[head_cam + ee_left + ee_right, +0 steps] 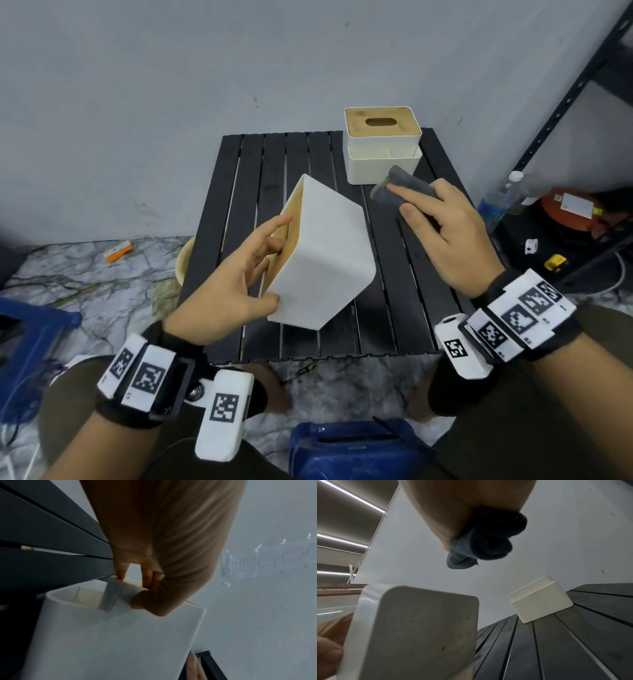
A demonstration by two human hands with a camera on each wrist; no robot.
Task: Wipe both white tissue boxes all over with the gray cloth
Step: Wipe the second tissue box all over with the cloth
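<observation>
A: Where is the box that gets wiped next?

B: The near box (318,253) is up off the worktop (394,308), tipped on a slant. The left hand (236,274) holds it, thumb on the near white side, fingers on the wooden lid that faces left. I think one finger goes into the lid's slot, but it is hard to tell.

A: And the cloth?

B: The cloth (397,190) is bunched up in the right hand (445,233), fingers curled round it. It is up in the air, just right of the tipped box and a bit farther away. It does not touch the box.

A: Which way does the box point?

B: Its long way runs from near to far, leaning to the right at the near end. Its big white side faces up and toward the right hand (so that hand is the closer one for wiping). I think the cloth only has to come left and down to land on that side.

A: And the other box?

B: The far box (382,150) stands upright at the far right of the worktop, lid up. No hand touches it.
</observation>
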